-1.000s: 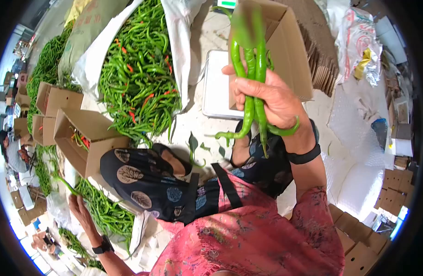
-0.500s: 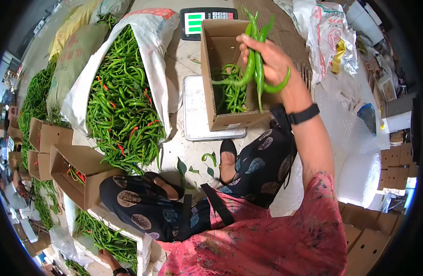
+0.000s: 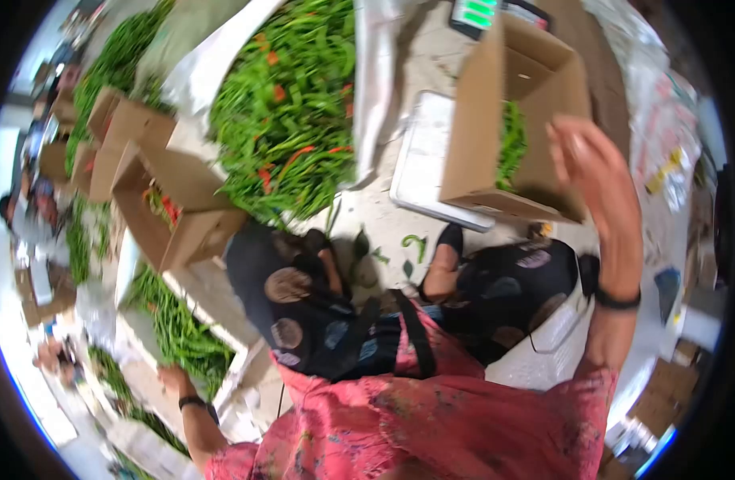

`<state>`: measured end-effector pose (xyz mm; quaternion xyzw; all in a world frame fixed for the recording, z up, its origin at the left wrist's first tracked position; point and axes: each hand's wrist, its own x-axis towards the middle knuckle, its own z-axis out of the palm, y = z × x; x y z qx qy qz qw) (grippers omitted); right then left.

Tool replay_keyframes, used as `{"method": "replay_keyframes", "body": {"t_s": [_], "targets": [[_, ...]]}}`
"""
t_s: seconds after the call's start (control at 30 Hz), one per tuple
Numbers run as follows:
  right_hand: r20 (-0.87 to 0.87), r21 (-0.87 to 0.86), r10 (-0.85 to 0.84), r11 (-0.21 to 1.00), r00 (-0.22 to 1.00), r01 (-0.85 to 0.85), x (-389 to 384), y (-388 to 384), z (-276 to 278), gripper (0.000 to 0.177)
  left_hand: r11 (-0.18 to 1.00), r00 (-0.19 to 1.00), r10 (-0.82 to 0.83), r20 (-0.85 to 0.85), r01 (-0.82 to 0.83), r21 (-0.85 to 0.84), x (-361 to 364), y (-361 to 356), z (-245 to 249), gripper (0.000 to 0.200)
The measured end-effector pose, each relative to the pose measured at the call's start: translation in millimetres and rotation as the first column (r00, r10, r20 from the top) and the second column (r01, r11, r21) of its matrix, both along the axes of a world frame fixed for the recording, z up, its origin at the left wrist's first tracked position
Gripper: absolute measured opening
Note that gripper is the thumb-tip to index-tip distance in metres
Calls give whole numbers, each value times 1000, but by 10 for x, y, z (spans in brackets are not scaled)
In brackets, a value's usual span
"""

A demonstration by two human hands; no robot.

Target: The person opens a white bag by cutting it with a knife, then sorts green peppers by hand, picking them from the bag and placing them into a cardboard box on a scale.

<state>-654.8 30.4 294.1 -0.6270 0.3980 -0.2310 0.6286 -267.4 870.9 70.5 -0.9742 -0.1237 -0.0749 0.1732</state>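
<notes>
My right hand (image 3: 593,164), blurred by motion, is over the right side of a tall open cardboard box (image 3: 471,136). Its fingers are loosely bent and no pepper shows in them. Green chili peppers (image 3: 509,148) lie inside that box, which stands on the pale plate of a scale (image 3: 422,152). Down at the lower left, my left hand (image 3: 174,379) reaches to the edge of a heap of green chili peppers (image 3: 187,340) in a white foam box (image 3: 241,370). Its fingers are small and partly hidden there.
A white sack (image 3: 373,96) spills green and some red peppers (image 3: 283,120) in front of me. Beside my knee stands a cardboard box (image 3: 199,238) with red peppers. The scale's display (image 3: 475,12) is at the top. Loose leaves and a curled pepper (image 3: 415,246) lie between my feet.
The green peppers held in my right hand are gone from it, and the hand has moved to the box's right side. My view has swung left and down, showing more of my left arm.
</notes>
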Motion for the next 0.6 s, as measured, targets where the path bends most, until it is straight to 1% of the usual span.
{"method": "replay_keyframes", "body": {"t_s": [0.03, 0.07, 0.1, 0.13, 0.17, 0.2, 0.23, 0.27, 0.3, 0.37, 0.43, 0.5, 0.57, 0.6], "targets": [[-13, 28, 117, 993, 993, -117, 24, 258, 49, 36, 974, 973, -217, 78, 221, -47, -63, -404, 153, 44], [-27, 70, 162, 985, 986, -160, 90, 553, 61, 40, 887, 950, -280, 139, 312, -342, -102, -939, 304, 42], [-2, 174, 186, 968, 983, -183, 193, 827, 32, 42, 637, 895, -363, 259, 442, -632, 98, -857, -58, 35], [4, 266, 188, 947, 982, -182, 292, 1018, -61, 41, 553, 885, -420, 202, 426, -716, 32, -1530, 132, 32], [3, 391, 310, 875, 951, -286, 410, 1109, -171, 37, 533, 865, -469, 178, 438, -724, -95, -2240, 295, 28], [50, 499, 306, 817, 951, -289, 550, 1244, -332, 33, 258, 812, -540, 221, 409, -875, -60, -2549, 103, 25], [-9, 605, 304, 760, 953, -237, 726, 1329, -431, 29, 261, 772, -623, 129, 360, -895, -93, -3028, 132, 22], [14, 662, 265, 720, 964, -207, 825, 1392, -759, 26, 249, 702, -692, 169, 452, -857, -105, -3385, 46, 21], [46, 738, 183, 656, 982, -157, 895, 1459, -1127, 25, 218, 696, -707, 128, 386, -897, -146, -3860, 194, 20], [43, 752, 185, 641, 982, -153, 1033, 1574, -1626, 24, 64, 679, -707, 199, 341, -938, 27, -4410, 24, 20], [-38, 799, 183, 596, 982, -80, 1152, 1698, -1901, 24, 35, 760, -642, 104, 165, -986, 294, -4906, -28, 22], [-59, 807, 195, 587, 979, -68, 1239, 1767, -1999, 23, -56, 763, -618, 191, 200, -978, 624, -5352, -163, 27], [-83, 812, 206, 581, 975, -54, 1271, 1789, -2137, 23, -101, 756, -589, 286, 283, -954, 851, -5876, -136, 37], [-63, 834, 199, 549, 978, -58, 1255, 1793, -2237, 23, -87, 740, -576, 349, 369, -925, 930, -6151, -124, 43]]}}
